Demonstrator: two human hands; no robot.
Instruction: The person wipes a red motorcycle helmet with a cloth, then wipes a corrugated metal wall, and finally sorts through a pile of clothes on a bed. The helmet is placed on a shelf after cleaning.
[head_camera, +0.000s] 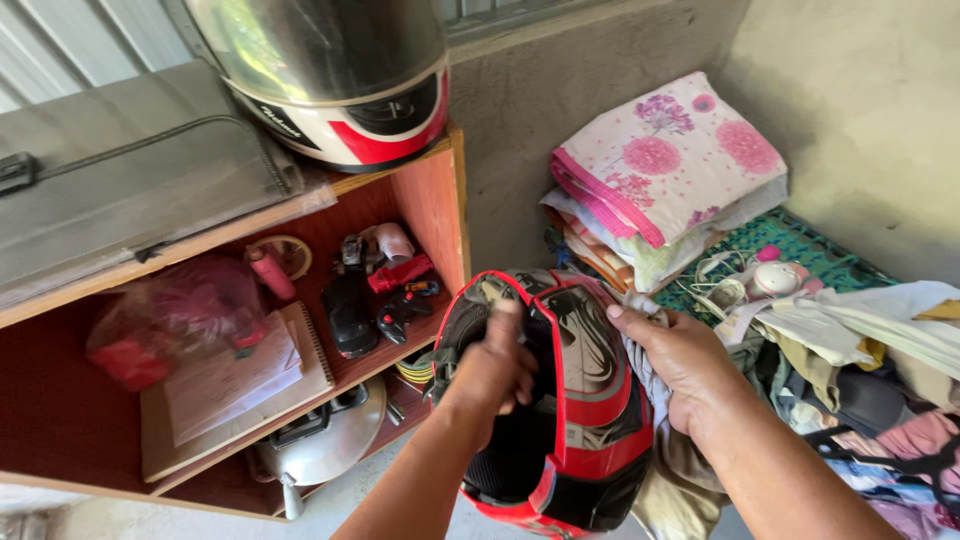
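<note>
Beside the wooden shelf, both hands grip a red, black and grey padded backpack: left hand inside its opening, right hand clamping its side.

1. The red and black helmet, held between the left hand and right hand, fills the middle.
2. Left, the wooden shelf crowds close, packed with clutter.
3. Right, the pile of clothes blocks passage.
4. Behind, folded cloths lean against the wall.
5. Bare floor shows below the shelf.
</note>
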